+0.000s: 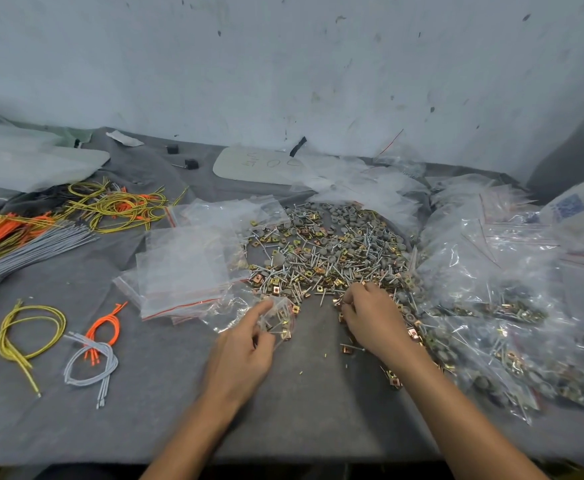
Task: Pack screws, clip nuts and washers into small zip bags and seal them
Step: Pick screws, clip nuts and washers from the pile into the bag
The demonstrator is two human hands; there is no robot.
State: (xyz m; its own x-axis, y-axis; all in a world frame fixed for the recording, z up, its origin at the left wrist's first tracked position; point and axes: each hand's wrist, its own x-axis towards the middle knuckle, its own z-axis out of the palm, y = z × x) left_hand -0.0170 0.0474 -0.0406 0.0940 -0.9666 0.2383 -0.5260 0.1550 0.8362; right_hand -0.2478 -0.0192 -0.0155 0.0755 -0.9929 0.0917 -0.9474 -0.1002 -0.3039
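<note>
Filling step: the left hand [245, 348] pinches a small zip bag [278, 318] over the near bench [301, 410]. Just right, the right hand [370, 317] digs curled fingers into the hardware pile [335, 251]; whether its grip holds anything, I cannot tell. Next, probably: feed parts into the bag's mouth.

One left hand [245, 348], one right hand [370, 320], one held zip bag [281, 315].

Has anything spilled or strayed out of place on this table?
A few brass-coloured clip nuts lie loose on the grey cloth by the right hand, apart from the big mixed heap of screws, nuts and washers. The left hand holds a small clear zip bag.
</note>
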